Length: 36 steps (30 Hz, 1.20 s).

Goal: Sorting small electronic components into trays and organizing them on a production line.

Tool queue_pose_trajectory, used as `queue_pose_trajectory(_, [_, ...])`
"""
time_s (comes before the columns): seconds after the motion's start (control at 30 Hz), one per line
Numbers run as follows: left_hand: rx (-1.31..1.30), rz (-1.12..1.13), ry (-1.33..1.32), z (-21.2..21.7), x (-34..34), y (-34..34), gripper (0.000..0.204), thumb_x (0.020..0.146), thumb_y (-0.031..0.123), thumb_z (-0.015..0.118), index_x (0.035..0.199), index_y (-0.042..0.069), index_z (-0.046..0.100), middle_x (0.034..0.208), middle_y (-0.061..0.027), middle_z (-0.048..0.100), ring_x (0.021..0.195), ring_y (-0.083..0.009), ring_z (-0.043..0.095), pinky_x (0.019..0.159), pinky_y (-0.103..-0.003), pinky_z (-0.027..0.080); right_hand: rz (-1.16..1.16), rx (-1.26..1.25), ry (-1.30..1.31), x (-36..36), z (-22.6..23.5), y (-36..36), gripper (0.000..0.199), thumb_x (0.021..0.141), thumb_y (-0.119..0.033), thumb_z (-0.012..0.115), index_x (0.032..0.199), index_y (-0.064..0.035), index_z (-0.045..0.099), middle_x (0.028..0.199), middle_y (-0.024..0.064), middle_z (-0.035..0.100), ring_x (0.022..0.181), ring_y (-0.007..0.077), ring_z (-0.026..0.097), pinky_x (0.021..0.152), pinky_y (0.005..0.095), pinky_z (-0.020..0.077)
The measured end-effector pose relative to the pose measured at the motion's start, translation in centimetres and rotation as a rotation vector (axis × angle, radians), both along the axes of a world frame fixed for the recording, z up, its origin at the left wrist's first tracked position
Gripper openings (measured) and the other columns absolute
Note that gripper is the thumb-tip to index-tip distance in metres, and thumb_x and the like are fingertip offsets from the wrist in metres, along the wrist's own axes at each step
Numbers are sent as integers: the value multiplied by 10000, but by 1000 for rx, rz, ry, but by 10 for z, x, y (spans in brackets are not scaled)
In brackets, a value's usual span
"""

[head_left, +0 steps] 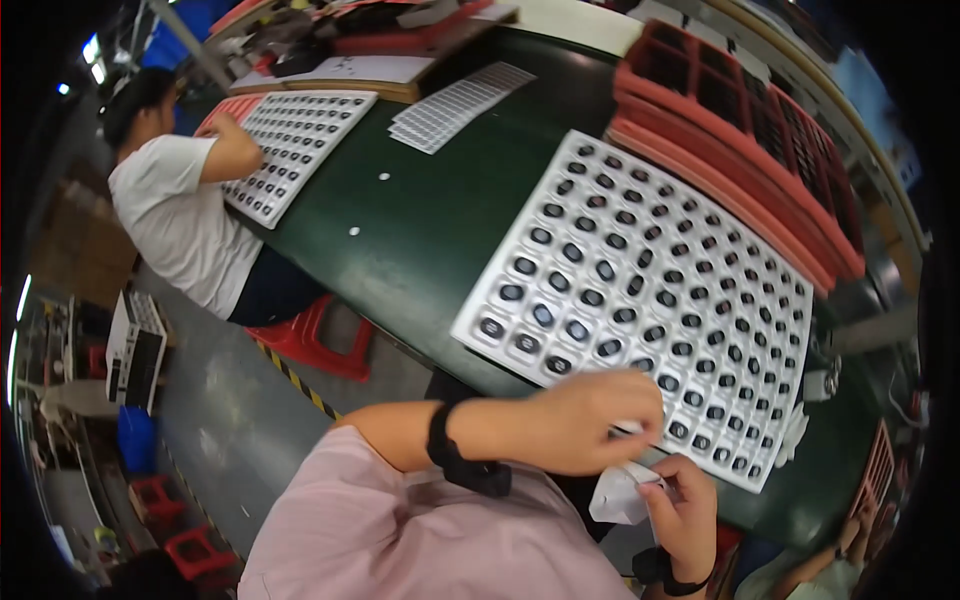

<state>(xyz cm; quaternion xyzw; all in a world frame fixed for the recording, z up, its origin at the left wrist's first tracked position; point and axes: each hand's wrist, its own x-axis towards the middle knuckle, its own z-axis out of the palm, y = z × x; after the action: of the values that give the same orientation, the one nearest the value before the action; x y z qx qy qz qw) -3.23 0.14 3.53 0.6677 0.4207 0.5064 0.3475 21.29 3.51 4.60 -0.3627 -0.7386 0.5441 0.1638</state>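
Note:
My left hand is closed, knuckles up, over the near edge of a large white tray. A small whitish piece shows at its curled fingers, too blurred to name. Just below it, my right hand pinches a folded white sheet, like thin paper, between thumb and fingers. The sheet hangs in front of the table edge, close under my left hand. Rows of small dark oval parts sit in the tray's pockets, turned at differing angles.
Red plastic crates stand along the table's far right side. A sheet of small grey labels lies on the green table. At the left, a co-worker in a white shirt reaches over another filled tray. A red stool stands below.

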Motion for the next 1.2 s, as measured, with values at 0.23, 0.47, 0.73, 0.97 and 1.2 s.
queue_pose_trajectory(0.23, [-126,864,-225,42,-292,60,142,922,149,542,920,36,628,751,-40,625,646,-110,585,563,-262,472,-149,-185,-237,11,29,23,76,955,-104,606,951,-29,616,811,10,596,713,101,543,645,232,442])
queue_pose_trajectory(0.47, [-340,1253,-101,-27,-618,122,215,842,234,629,847,24,673,774,-100,663,662,-201,636,595,-339,507,-528,-281,-252,-50,79,54,73,967,-85,585,930,-22,590,737,-29,544,672,49,465,587,218,373])
queue_pose_trajectory(0.73, [-522,1288,827,-50,-724,182,368,799,341,643,832,-21,703,879,-224,700,868,-402,661,795,-466,515,-642,-281,-402,-76,81,78,59,958,-69,587,929,-19,599,764,-23,564,687,53,469,604,207,378])
queue_pose_trajectory(0.97, [-522,1246,820,-32,-706,144,321,832,291,619,836,-17,709,861,-216,707,858,-383,674,780,-428,522,-614,-278,-391,-75,66,78,48,957,-56,580,938,-16,599,757,-34,546,677,53,457,595,204,365])
queue_pose_trajectory(1.2, [-95,786,395,43,-439,143,236,949,200,626,1039,-13,675,889,-74,710,805,-132,644,715,-269,497,-356,-94,-383,-53,36,61,132,842,-11,664,945,27,590,853,37,589,811,103,565,715,249,468])
